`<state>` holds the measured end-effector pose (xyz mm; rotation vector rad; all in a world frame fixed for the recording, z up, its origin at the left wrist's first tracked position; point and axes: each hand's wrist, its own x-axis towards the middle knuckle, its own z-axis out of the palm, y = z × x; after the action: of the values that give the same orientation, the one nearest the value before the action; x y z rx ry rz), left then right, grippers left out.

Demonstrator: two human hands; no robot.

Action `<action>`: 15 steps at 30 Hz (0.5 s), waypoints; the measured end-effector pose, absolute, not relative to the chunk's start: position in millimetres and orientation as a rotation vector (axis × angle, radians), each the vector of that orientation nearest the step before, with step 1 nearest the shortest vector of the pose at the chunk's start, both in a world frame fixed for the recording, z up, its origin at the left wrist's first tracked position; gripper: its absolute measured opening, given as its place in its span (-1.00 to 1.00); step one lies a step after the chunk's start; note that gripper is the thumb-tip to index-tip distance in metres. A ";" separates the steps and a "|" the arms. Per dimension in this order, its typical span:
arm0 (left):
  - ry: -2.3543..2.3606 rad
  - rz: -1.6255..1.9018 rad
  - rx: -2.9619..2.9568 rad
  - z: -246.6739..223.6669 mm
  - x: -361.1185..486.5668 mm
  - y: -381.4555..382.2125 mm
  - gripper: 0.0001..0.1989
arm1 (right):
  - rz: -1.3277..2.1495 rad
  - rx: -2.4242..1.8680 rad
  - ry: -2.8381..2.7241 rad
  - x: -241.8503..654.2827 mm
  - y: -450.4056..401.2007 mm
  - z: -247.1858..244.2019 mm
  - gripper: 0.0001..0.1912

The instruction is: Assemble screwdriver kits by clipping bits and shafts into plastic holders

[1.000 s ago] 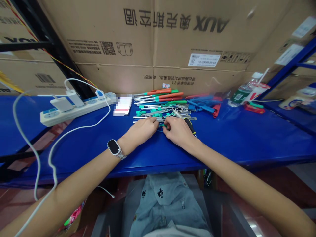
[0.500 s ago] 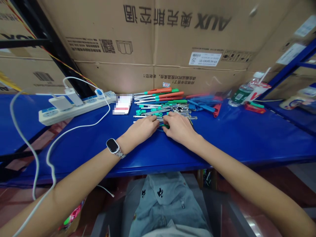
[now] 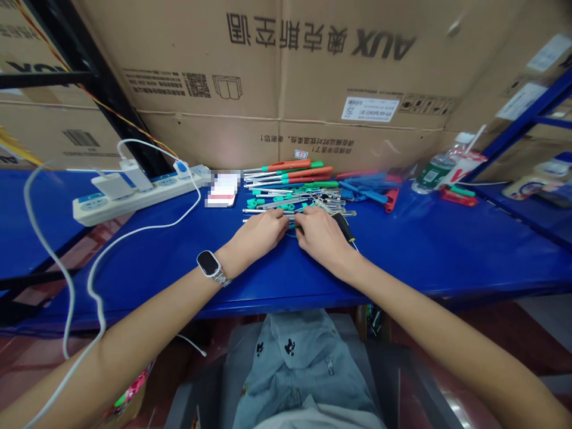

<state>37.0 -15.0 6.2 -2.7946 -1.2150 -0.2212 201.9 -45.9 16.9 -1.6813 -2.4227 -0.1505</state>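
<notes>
My left hand (image 3: 264,232), with a watch (image 3: 208,263) on its wrist, has its fingers bent together at the near edge of a pile of metal rods with teal parts (image 3: 292,199). My right hand (image 3: 322,237) faces it, fingers curled close to the left fingertips. A small green piece (image 3: 292,226) shows between the hands; what each hand grips is mostly hidden. Beside my right hand lies a black and yellow screwdriver (image 3: 343,226). Orange-handled tools (image 3: 308,174) lie behind the pile, and blue pieces (image 3: 366,189) and red pieces (image 3: 392,199) to its right.
A white power strip (image 3: 134,199) with plugs and cables stands at the left, near a phone (image 3: 222,189). A bottle (image 3: 434,170) and a cup (image 3: 469,164) stand at the back right. A large cardboard box (image 3: 277,77) rises behind the blue table (image 3: 424,250).
My right hand has shifted slightly, and more of the screwdriver beside it now shows. My left hand stays in nearly the same place.
</notes>
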 end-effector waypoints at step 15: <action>-1.208 -0.235 -2.790 8.8 37.2 -17.3 -0.74 | -0.157 -1.650 -2.525 207.5 -38.1 22.4 -0.79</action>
<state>37.2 -17.3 8.8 -2.7900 -1.2080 -0.2346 207.5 -38.1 22.4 -1.6503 -2.5245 -0.1574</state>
